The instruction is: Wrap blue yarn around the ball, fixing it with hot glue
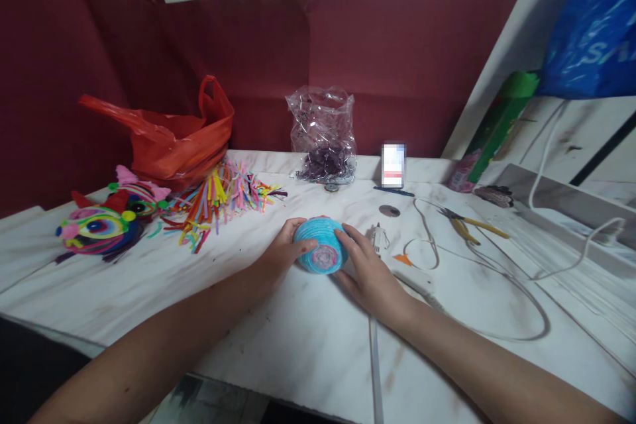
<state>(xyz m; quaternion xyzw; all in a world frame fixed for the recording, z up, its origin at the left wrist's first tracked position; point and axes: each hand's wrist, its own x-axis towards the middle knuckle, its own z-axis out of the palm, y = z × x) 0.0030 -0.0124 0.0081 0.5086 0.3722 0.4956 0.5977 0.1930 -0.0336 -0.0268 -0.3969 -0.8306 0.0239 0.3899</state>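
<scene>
Between my two hands, over the middle of the marble-patterned table, is a round light-blue ball wound in fuzzy strands [318, 232], with a pink-grey circle on the side toward me. My left hand [289, 248] grips its left side, thumb across the front. My right hand [365, 268] curls around its right side, fingers on the top and underneath. A white glue gun [415, 278] lies just right of my right hand, partly covered by it. Near it are a small orange piece [402, 259] and a grey oval disc [389, 211].
At the left lie colourful fish-like crafts [99, 228], bundles of fuzzy sticks [213, 199] and a red plastic bag [173, 139]. A clear bag [322, 139] stands at the back beside a small lit screen [393, 165]. Yellow-handled pliers [467, 225] and loose cables [541, 318] lie at right.
</scene>
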